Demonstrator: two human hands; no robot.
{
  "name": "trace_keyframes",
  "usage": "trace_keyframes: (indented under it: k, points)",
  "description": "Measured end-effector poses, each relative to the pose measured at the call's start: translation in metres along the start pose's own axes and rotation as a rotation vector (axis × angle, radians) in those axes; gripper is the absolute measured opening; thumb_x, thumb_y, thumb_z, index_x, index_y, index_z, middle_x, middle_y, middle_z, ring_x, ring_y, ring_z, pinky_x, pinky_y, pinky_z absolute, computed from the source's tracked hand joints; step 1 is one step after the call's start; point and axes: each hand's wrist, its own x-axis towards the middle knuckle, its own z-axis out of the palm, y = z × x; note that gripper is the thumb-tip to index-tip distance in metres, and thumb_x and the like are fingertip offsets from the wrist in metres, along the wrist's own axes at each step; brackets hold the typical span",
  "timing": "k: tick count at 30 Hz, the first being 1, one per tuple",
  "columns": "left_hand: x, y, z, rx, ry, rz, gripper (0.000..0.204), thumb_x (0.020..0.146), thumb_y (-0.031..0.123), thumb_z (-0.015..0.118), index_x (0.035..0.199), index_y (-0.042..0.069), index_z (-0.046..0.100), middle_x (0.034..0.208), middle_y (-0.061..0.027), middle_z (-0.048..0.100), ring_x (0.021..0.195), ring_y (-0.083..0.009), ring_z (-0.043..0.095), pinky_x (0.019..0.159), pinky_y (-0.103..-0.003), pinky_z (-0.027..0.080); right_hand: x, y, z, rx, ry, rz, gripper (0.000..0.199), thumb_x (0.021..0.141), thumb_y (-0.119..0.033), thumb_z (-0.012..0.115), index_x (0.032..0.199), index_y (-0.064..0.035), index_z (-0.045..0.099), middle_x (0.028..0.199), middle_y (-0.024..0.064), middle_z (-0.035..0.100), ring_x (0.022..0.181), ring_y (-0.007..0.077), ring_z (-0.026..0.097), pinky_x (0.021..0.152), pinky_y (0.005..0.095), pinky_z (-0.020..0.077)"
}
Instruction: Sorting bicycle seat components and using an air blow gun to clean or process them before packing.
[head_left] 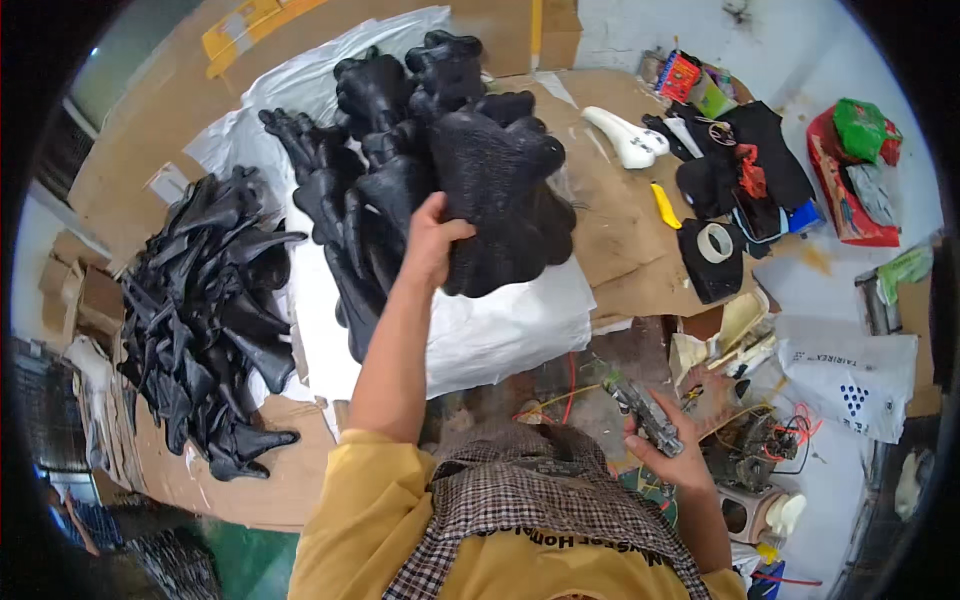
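My left hand [432, 243] reaches over the table, its thumb lying over the edge of a wide black bicycle saddle [500, 185] with a textured face, and grips it. More black saddles [375, 185] lie heaped just left of and behind it on a white sheet [500, 345]. Low on the right, close to my apron, my right hand [668, 455] is closed around a grey metal tool [645, 412]. Its exact kind is hard to make out.
A pile of narrow black moulded parts [205, 320] covers the left of the table. On cardboard at right lie a white saddle [628, 138], a yellow-handled tool [664, 205], a tape roll [714, 242] and black cloth [770, 150]. Machinery with orange tubes [765, 440] stands lower right.
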Motion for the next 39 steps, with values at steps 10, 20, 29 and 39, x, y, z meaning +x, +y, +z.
trace_keyframes:
  k: [10,20,29,39]
  points:
    - [-0.144,0.137,-0.304,-0.339,1.118,0.481,0.067,0.078,0.044,0.063,0.13,0.011,0.033,0.135,-0.0105,0.03,0.12,-0.0309,0.036,0.098,-0.043,0.029,0.01,-0.034,0.07,-0.083,-0.4,-0.161,0.06,0.076,-0.009,0.068,0.129,-0.0013,0.041,0.089,0.0025,0.058,0.079,0.0089,0.054,0.069,0.0227,0.045]
    - [-0.152,-0.075,-0.314,-0.039,0.672,-0.376,0.044,0.081,0.013,0.055,0.124,0.014,0.047,0.108,-0.0011,0.058,0.079,-0.0153,0.054,0.071,-0.033,0.04,-0.005,-0.079,0.116,0.115,-0.195,-0.322,0.061,0.076,-0.005,0.066,0.129,0.003,0.037,0.083,0.0054,0.058,0.074,0.0142,0.055,0.068,0.0271,0.0473]
    - [-0.094,-0.099,-0.263,0.141,0.312,-0.246,0.04,0.069,-0.003,0.053,0.108,0.006,0.058,0.087,0.0006,0.056,0.078,-0.0146,0.052,0.073,-0.024,0.038,-0.021,-0.076,0.137,-0.005,-0.332,-0.084,0.064,0.075,0.0,0.067,0.131,0.0003,0.037,0.09,0.0049,0.059,0.083,0.0117,0.056,0.074,0.0272,0.0468]
    - [-0.18,0.036,-0.301,-0.052,0.453,0.017,0.035,0.064,-0.002,0.049,0.098,0.0,0.059,0.093,-0.0044,0.062,0.085,-0.0155,0.056,0.08,-0.025,0.041,0.023,-0.094,0.132,-0.068,-0.236,-0.227,0.058,0.076,-0.006,0.066,0.127,0.0016,0.04,0.086,0.0032,0.057,0.078,0.009,0.054,0.069,0.0236,0.045]
